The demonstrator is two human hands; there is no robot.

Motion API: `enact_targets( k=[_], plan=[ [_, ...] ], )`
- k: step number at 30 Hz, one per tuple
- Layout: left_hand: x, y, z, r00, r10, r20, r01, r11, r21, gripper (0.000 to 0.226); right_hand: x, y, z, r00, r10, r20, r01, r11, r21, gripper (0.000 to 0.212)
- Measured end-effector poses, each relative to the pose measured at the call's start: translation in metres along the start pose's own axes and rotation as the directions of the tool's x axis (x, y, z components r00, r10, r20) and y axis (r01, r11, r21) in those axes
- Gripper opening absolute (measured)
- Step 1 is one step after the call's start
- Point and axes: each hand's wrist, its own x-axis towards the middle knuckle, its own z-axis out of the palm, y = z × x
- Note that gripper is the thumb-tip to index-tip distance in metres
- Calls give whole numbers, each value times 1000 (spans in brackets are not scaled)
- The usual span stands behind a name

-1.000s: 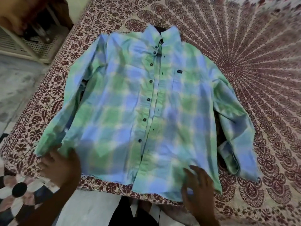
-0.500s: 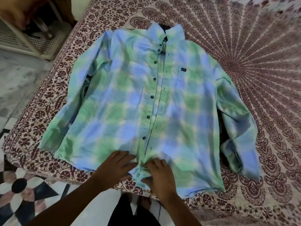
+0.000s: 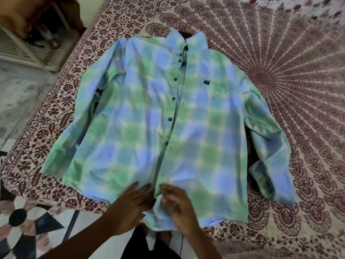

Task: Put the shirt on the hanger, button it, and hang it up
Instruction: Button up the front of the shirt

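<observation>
A green and blue checked shirt (image 3: 186, 128) lies flat, front up, on the patterned bedspread (image 3: 280, 71), collar away from me. Several dark buttons (image 3: 173, 98) run down its front opening. A dark piece, seemingly the hanger (image 3: 183, 35), shows inside the collar; the shirt hides everything else of it. Both hands are at the bottom hem, on either side of the opening. My left hand (image 3: 133, 202) holds the edge of the left front panel. My right hand (image 3: 180, 205) pinches the right panel's lower edge, which is lifted and folded a little.
The bed's near edge (image 3: 56, 195) runs along the shirt's hem, with patterned floor tiles (image 3: 20, 221) below it. A white slatted plastic rack (image 3: 28, 51) stands on the floor at the upper left. Dark fabric (image 3: 250, 143) shows beneath the right sleeve.
My hands came in from the outer corners of the hem to the middle and now grip the two front edges at the bottom of the opening.
</observation>
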Motion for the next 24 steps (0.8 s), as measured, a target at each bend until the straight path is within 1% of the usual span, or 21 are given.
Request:
enact_targets(
  k=[1,2,3,4,6,8,10,11,12,13,14,15,16,17,18,19,21,24],
  plan=[
    [-3,-2,5,999,-1,54,0,1000,18,31,-4,7,6,995,-67,73,79,981,-177,18],
    [-6,-3,7,996,-8,92,6,1000,26,26,-6,15,10,984,-121,131,158,931,-328,17],
    [-6,-3,7,992,-7,125,2,999,39,25,-6,20,11,976,-147,162,204,880,-429,18],
    [-7,-3,6,992,-1,125,-3,999,37,26,-6,19,11,974,-138,178,209,851,-482,18],
    [-8,-4,1,996,-4,91,7,999,-35,32,-4,14,8,966,-115,232,223,823,-523,22],
    [-5,-5,-10,999,-31,-22,27,985,-173,34,0,4,4,958,-111,264,236,828,-509,29],
    [4,-13,-19,974,-133,-183,81,962,-262,34,9,2,-3,972,-153,181,228,811,-538,33],
    [11,-20,-22,956,-188,-224,122,953,-278,36,15,4,-7,978,-156,141,209,776,-595,37],
    [19,-27,-25,945,-236,-225,172,947,-269,41,21,4,-12,983,-129,132,184,724,-665,44],
    [28,-35,-26,946,-260,-193,215,950,-227,47,27,7,-15,982,-100,162,188,652,-734,51],
    [36,-42,-25,957,-259,-132,237,958,-162,54,32,10,-19,975,-71,212,213,585,-783,57],
    [42,-46,-21,967,-244,-74,236,966,-106,57,35,12,-21,968,-61,244,236,559,-795,58],
    [47,-51,-19,974,-226,-29,223,972,-74,58,41,11,-25,969,-71,235,232,575,-785,50],
    [51,-55,-18,975,-219,-29,216,974,-74,55,48,8,-30,975,-94,201,216,612,-760,39],
    [56,-62,-19,972,-226,-62,218,969,-113,50,61,2,-37,980,-118,159,197,643,-740,31],
    [62,-70,-24,967,-230,-109,210,963,-168,45,75,-3,-43,982,-148,117,185,653,-735,27],
    [86,-93,-43,954,-243,-174,202,954,-222,43,116,-14,-57,974,-219,51,182,639,-747,25],
    [147,-145,-75,927,-241,-289,190,963,-193,47,200,-34,-78,959,-282,16,190,601,-776,26]
  ],
)
